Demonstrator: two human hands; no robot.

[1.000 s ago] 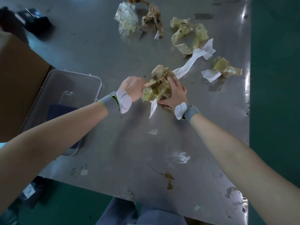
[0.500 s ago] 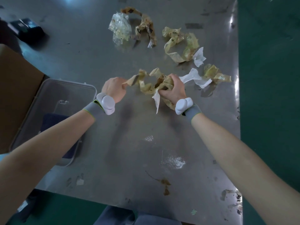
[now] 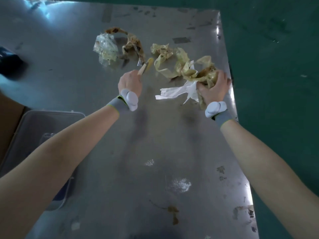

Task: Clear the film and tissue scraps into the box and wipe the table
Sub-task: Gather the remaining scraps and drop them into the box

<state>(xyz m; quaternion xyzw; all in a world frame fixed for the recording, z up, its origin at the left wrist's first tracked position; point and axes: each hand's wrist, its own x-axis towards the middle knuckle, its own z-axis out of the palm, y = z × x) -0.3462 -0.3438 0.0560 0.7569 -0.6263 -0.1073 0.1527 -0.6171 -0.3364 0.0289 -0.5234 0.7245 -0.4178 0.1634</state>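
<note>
Surroundings: a grey metal worktop (image 3: pixel 107 149) with scuffs, white powdery specks (image 3: pixel 180 185) near the middle and a brown stain (image 3: pixel 173 213) at the near edge; green floor (image 3: pixel 276 66) lies to the right and far side.
Left side: a clear plastic lid (image 3: pixel 39 128) lies flat at the left edge, partly under the left forearm; brown cardboard (image 3: pixel 8 121) shows just beyond it, cut off by the frame.
Hard to make out: a dark object (image 3: pixel 9 62) at far left is blurred; I cannot tell what it is.
Far scraps: a crumpled clear film wad (image 3: pixel 106 49) sits just beside a brown film strip (image 3: pixel 133 45), both untouched.
Left hand (image 3: pixel 130 82): clenched around a narrow tan strip end (image 3: pixel 145 66) that sticks out past the knuckles.
Right hand (image 3: pixel 213 88): grasping a yellowish film bundle (image 3: pixel 208 75) at the far right edge of the worktop, with white tissue (image 3: pixel 176 92) trailing left from the grip.
Film look: translucent, amber, wrinkled; a looping ribbon (image 3: pixel 170 61) runs from the bundle toward the left.
Wrists: both carry grey bands with white pods.
</note>
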